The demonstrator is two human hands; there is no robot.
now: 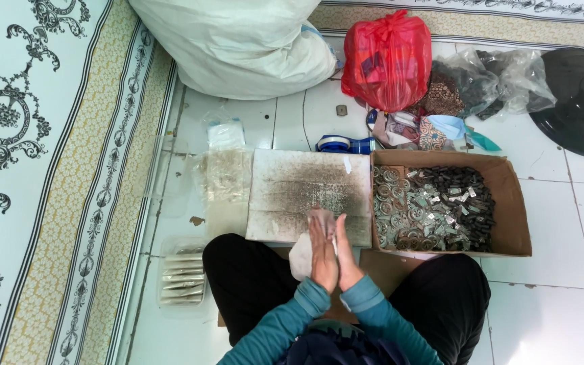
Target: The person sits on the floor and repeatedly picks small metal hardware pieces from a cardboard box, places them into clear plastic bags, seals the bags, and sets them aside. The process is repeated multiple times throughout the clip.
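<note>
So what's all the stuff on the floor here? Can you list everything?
Cardboard box: one, brown, right of the hands, open.
Metal pieces: too many to count, silver and dark, filling the box.
Flat board: one, white with dark speckles, in front of the knees.
Cloth: one, pale, pressed between the hands.
Tape roll: one, blue, behind the board.
Red bag: one, top middle.
White sack: one, big, top left of middle.
Clear bags: a few, dark contents, top right.
Round stand: one, black, far right.
Small packets: one stack, clear, lower left.
Carpet: patterned, pale green, left.
Left hand and right hand: palms together around the cloth.
</note>
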